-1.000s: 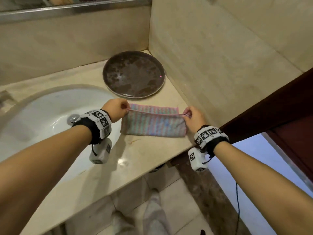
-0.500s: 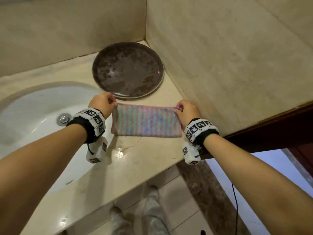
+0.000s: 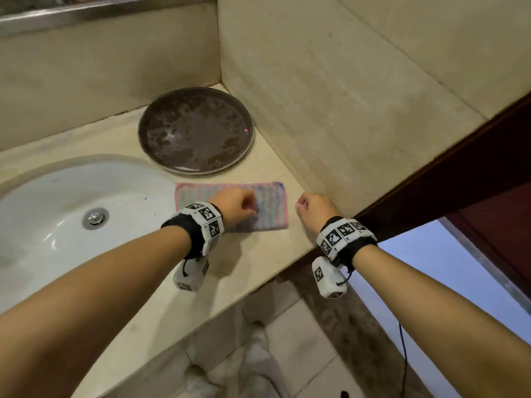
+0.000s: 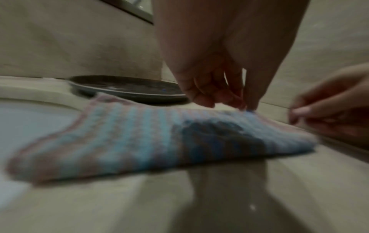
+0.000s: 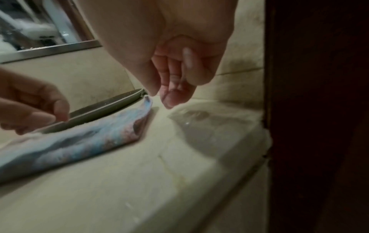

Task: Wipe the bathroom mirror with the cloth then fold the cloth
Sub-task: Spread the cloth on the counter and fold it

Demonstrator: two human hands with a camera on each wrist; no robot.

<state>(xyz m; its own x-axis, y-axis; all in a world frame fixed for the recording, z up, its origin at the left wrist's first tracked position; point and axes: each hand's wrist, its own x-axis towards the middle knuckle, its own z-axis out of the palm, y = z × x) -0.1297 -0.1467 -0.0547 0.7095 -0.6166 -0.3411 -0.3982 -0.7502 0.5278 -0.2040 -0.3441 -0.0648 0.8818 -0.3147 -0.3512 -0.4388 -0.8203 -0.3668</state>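
The striped pink and blue cloth (image 3: 270, 205) lies folded in a flat rectangle on the beige counter (image 3: 258, 251), just in front of the dark plate. My left hand (image 3: 244, 208) hovers over its middle with fingers curled down. In the left wrist view the fingertips (image 4: 247, 107) meet the cloth (image 4: 129, 134), but blur hides whether they pinch it. My right hand (image 3: 301, 203) is off the cloth's right end, a little above the counter. Its fingers (image 5: 169, 97) hang loosely curled and hold nothing, with the cloth (image 5: 79, 141) to their left.
A round dark plate (image 3: 195, 130) sits in the back corner. The white sink (image 3: 57, 196) with its metal drain (image 3: 94, 218) is left of the cloth. A tiled wall (image 3: 330, 110) rises close on the right, and the mirror's metal frame (image 3: 86, 10) runs along the top.
Both hands held the cloth stretched by its top corners; now it lies flat on the counter. The right hand has let go and drawn right, and the left has moved over the cloth.
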